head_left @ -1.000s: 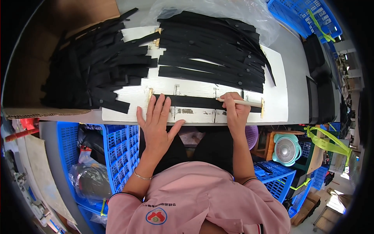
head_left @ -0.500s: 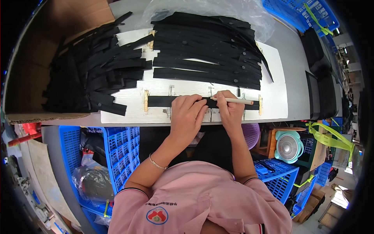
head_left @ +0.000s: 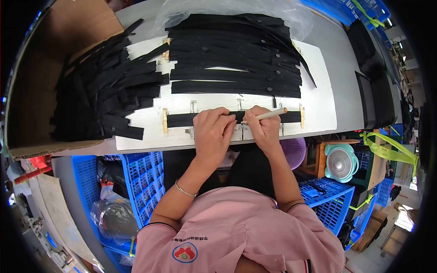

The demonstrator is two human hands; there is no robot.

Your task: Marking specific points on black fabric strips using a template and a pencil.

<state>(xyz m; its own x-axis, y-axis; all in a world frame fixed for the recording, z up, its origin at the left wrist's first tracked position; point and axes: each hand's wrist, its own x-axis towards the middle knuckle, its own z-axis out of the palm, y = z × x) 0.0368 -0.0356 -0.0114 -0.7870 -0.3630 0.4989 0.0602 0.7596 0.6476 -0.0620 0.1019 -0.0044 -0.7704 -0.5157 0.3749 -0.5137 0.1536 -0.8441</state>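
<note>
A single black fabric strip [head_left: 181, 120] lies across a white board [head_left: 318, 86], between a small tan stop [head_left: 165, 121] at its left end and another tan stop [head_left: 302, 116] at its right. My left hand [head_left: 211, 133] has its fingers bent and pressed down on the middle of this strip. Beside it my right hand [head_left: 265, 129] grips a pale, slim pen-like marker [head_left: 274, 113], tilted with its tip low at the strip. Dark marks on the board run above and below the strip. Fingers hide part of the strip's middle.
Many black strips [head_left: 227, 50] lie in rows beyond my hands. More strips [head_left: 100, 91] spill from a cardboard box [head_left: 32, 104] at the left. Blue crates [head_left: 143, 182], a purple basket [head_left: 293, 152] and a small teal fan [head_left: 341, 163] stand below the table edge.
The marker's tip has shifted from the strip's upper side toward its lower edge, and its back end now points more upward. My left hand stays pressed on the strip.
</note>
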